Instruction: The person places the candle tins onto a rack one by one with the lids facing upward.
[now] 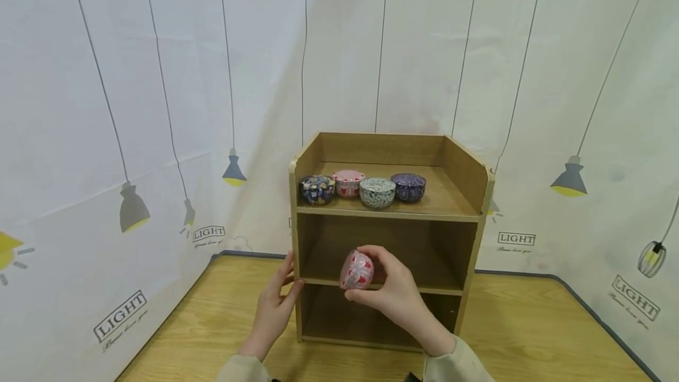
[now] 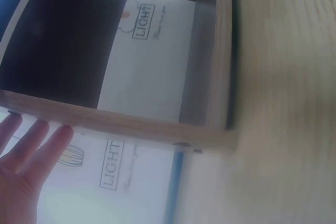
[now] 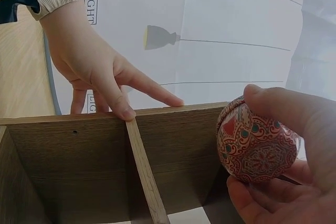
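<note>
My right hand holds a small round tin, pink and white with red patterns, between thumb and fingers. The tin is tilted on its side in front of the middle shelf of a wooden rack. The right wrist view shows its ornate face up close. At the rack's left side panel rests my left hand, its fingers spread and fairly straight; the thumb lies at the end of the middle board. In the left wrist view, fingertips sit right at the panel's edge.
On the rack's top level stand several tins: a dark floral one, a pink one, a green-and-white one and a purple one. Beneath is a wooden table; a lamp-printed white backdrop surrounds it.
</note>
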The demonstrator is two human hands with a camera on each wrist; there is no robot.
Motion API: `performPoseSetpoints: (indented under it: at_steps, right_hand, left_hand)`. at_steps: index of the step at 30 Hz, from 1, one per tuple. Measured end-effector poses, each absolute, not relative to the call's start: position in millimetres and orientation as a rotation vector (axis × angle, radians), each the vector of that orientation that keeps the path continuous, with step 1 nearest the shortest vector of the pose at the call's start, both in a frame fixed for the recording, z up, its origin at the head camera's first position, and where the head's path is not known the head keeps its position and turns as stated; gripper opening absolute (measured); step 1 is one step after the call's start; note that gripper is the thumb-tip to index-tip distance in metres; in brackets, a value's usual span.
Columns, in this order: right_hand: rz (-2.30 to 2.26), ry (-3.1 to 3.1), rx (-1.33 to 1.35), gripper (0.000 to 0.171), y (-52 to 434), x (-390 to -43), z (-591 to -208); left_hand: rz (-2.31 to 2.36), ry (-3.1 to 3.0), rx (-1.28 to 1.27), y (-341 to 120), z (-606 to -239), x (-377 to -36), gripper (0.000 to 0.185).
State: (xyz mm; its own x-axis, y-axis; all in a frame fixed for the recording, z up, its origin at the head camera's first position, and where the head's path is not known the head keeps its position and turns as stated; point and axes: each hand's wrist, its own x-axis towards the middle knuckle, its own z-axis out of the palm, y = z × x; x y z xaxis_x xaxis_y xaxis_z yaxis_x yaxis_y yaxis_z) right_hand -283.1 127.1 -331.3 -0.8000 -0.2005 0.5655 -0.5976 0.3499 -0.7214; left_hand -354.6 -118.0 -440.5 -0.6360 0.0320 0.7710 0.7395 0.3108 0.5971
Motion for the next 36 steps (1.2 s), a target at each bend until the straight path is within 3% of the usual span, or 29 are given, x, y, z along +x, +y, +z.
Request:
performPoseSetpoints:
  at_steps: [36]
  right_hand:
    - [1.54, -2.161, 0.577, 0.064, 137.5, -279.2, -325.9]
  left_hand:
    - [-1.389, -1.939, -0.675, -118.0, -440.4, -355.1, 0.063]
